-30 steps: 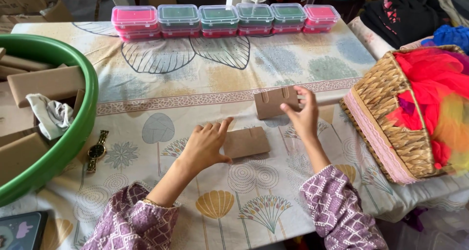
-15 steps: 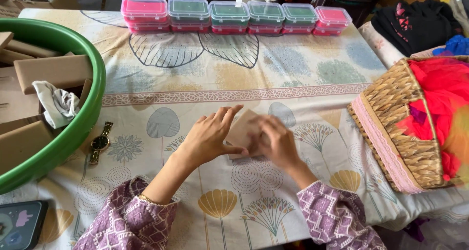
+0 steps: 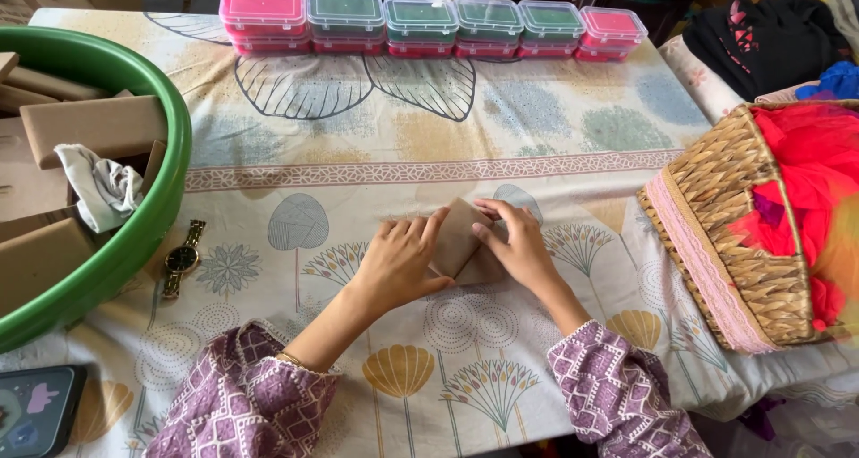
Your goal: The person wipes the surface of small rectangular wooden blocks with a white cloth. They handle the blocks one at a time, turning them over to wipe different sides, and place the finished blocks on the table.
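A small brown cardboard box is tilted up off the patterned tablecloth, near the middle of the table. My left hand presses against its left side with the fingers curled on its edge. My right hand grips its right side, the fingertips on the upper face. A second brown piece lies flat just under the box, partly hidden by both hands.
A green tub of brown boxes and a white cloth fills the left. A wristwatch lies beside it, a phone at the bottom left. Several lidded pink and green containers line the far edge. A wicker basket with red fabric stands right.
My right hand brought one brown box from the right to the other box under my left hand. Both hands now hold it together, tilted up.
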